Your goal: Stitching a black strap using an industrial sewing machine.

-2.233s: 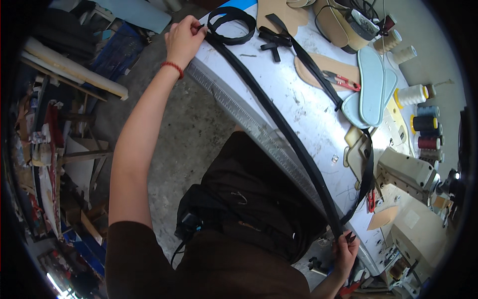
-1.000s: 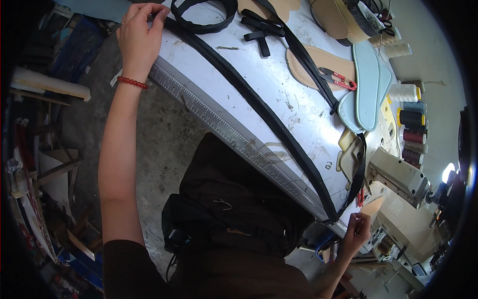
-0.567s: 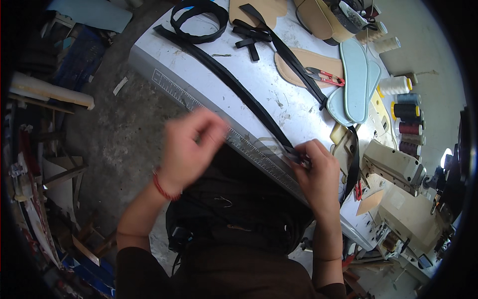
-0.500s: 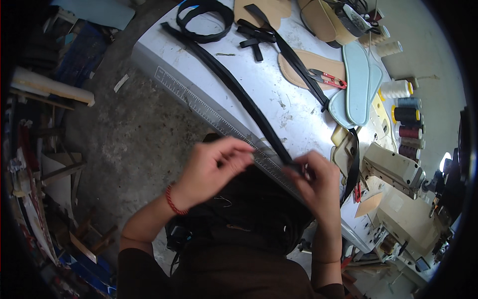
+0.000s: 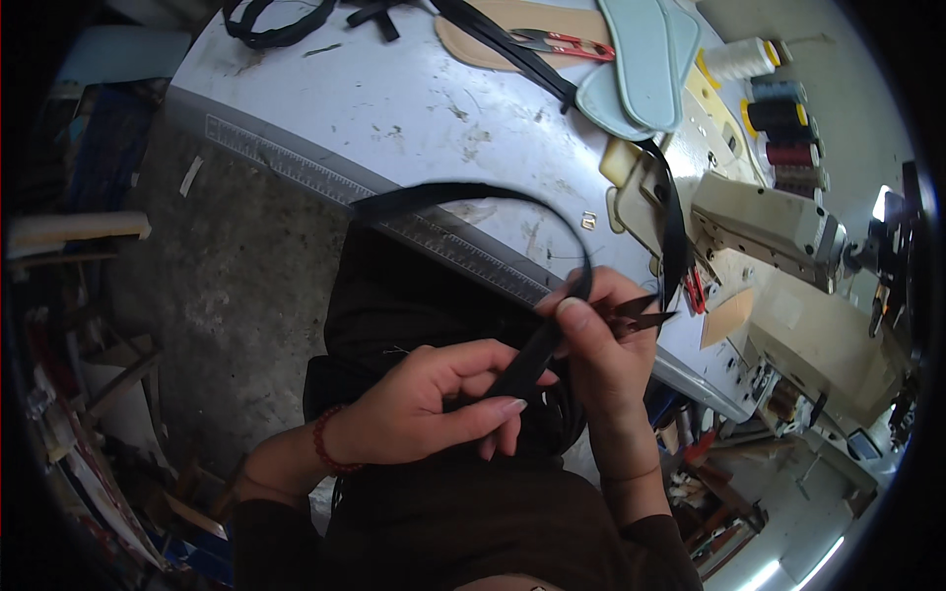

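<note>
A long black strap (image 5: pixel 532 360) loops up from my hands over the table's front edge. My left hand (image 5: pixel 419 409), with a red bead bracelet at the wrist, is closed on the strap's lower end, thumb on top. Higher up, my right hand (image 5: pixel 609 355) pinches the strap between thumb and fingers. Two dark pointed blades (image 5: pixel 645 313), like those of thread snips, stick out of the right hand; their handle is hidden in the palm. On the table beyond lies a small gold rectangular buckle (image 5: pixel 588 221).
A ruler strip (image 5: pixel 296 167) runs along the table's front edge. Red-handled snips (image 5: pixel 562 45), a tan sole-shaped piece (image 5: pixel 473 34) and pale blue pieces (image 5: pixel 641 69) lie at the back. At right stand a sewing machine (image 5: pixel 769 217) and several thread spools (image 5: pixel 778 116).
The black strap has been lifted off the table and now curves in the air. My left hand, empty before, has moved down and taken its end. The view has shifted.
</note>
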### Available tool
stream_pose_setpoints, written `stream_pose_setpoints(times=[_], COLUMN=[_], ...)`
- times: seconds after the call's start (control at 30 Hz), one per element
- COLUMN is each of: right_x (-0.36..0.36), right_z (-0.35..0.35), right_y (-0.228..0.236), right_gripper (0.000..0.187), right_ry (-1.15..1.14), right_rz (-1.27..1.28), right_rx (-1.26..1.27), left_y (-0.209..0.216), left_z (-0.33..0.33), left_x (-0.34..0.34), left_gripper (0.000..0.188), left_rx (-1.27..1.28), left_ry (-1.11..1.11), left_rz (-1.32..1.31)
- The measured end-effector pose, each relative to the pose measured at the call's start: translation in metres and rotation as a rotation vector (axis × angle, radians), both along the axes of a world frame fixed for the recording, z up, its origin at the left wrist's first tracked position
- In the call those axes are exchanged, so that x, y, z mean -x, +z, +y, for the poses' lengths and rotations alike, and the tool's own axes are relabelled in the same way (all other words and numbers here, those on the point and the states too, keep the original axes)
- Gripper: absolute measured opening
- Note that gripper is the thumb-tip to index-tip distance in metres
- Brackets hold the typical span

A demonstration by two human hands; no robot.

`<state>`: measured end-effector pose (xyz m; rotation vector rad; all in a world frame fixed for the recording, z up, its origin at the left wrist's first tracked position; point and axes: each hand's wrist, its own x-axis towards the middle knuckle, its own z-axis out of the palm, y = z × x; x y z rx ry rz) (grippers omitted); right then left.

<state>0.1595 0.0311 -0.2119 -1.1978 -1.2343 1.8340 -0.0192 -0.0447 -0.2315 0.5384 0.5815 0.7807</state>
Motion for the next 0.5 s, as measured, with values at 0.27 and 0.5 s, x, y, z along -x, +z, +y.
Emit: stream_pose_setpoints(times=[0.27, 0.5], right_x=[-0.014, -0.020], right_z=[-0.020, -0.019], right_y=[-0.007, -0.012], right_gripper=[0.021, 0.013], right_ry=[-0.340, -0.371], right_rz=[0.015, 0.079], right_rx=[-0.199, -0.182], left_y=[-0.002, -0.005], left_z=[-0.002, -0.002], left_x=[0.003, 0.002], left_gripper=[0.039, 0.040], left_rx=[0.030, 0.055], left_ry=[-0.026, -0.019], left_rz=[-0.013, -0.057])
